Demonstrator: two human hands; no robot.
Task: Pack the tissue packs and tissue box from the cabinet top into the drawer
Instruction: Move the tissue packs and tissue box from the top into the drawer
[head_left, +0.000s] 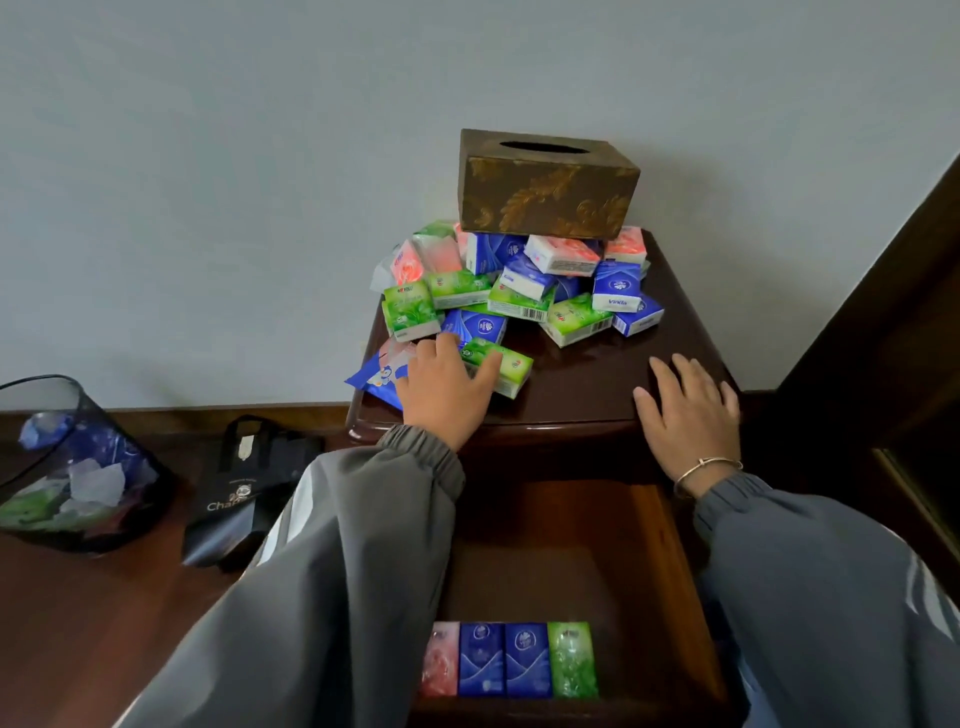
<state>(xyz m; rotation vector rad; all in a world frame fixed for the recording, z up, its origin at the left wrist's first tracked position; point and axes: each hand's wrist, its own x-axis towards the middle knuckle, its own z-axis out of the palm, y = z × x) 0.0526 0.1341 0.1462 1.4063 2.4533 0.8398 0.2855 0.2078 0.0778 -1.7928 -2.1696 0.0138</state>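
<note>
Glossy dark wood cabinet top (587, 374), shiny plastic-wrapped tissue packs (519, 291)

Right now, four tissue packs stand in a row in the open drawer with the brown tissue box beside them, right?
Not quite. The four tissue packs do stand in a row in the open drawer, but the brown tissue box sits atop the pile of packs on the cabinet top, as the head view shows.

One tissue box (545, 192), four packs (506, 660) in drawer (550, 540)
</note>
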